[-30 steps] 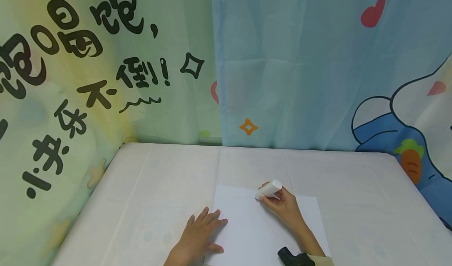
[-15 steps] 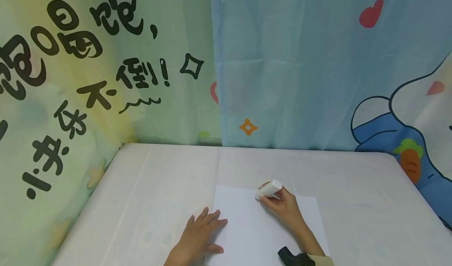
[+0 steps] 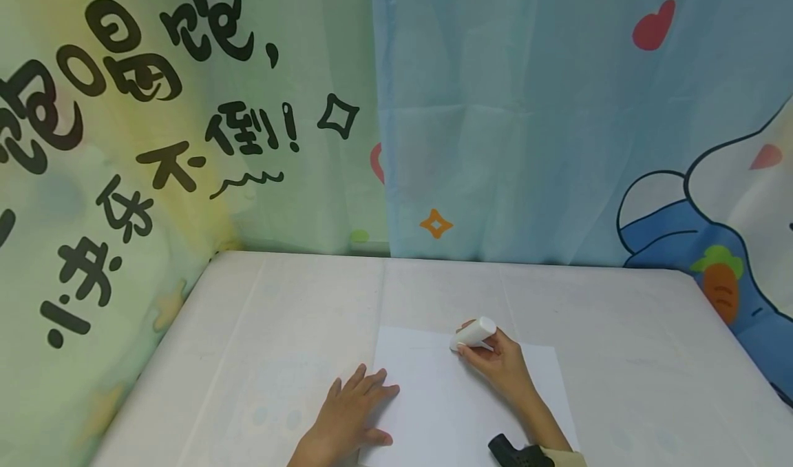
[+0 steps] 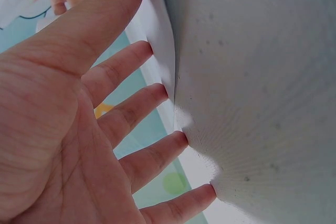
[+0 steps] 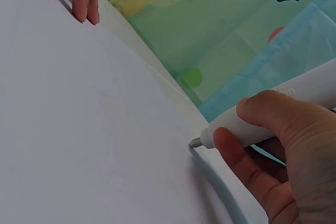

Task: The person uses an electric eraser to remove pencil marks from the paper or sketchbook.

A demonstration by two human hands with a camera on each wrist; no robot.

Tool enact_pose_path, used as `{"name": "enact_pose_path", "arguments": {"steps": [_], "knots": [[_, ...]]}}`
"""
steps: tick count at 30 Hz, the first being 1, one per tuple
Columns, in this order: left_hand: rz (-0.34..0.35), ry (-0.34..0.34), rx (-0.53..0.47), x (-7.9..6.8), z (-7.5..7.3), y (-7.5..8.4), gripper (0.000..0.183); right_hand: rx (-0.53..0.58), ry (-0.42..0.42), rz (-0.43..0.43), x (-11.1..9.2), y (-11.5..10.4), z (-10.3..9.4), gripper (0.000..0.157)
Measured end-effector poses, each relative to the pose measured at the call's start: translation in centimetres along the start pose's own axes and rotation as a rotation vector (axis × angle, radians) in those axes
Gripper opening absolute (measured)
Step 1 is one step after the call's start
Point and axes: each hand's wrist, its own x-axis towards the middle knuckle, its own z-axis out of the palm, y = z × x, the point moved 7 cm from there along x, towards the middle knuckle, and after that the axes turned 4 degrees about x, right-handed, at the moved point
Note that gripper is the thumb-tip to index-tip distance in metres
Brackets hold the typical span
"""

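A sheet of white paper lies on the white-covered table. My right hand grips a thick white pen near the paper's far edge. In the right wrist view the pen's slim metal tip meets the sheet close to its border, with thumb and fingers curled round the tapered front of the barrel. My left hand rests palm down, fingers spread, along the paper's left edge. From the left wrist view, its fingertips press at the paper's edge and on the tablecloth beside it.
The white tablecloth spreads around the sheet. Behind it hangs a printed fabric backdrop with lettering and a cartoon figure. A black wrist device sits on the right forearm, by a pale sleeve.
Both hands, the pen and the paper keep practically the same positions. Only a very slight shift of the whole head view shows.
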Motion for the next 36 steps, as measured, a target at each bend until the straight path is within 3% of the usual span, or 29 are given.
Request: {"name": "enact_pose_path", "arguments": {"steps": [36], "knots": [[0.001, -0.001, 0.016, -0.01, -0.13, 0.06, 0.070, 0.003, -0.010, 0.017, 0.00, 0.31, 0.03, 0.040]]}}
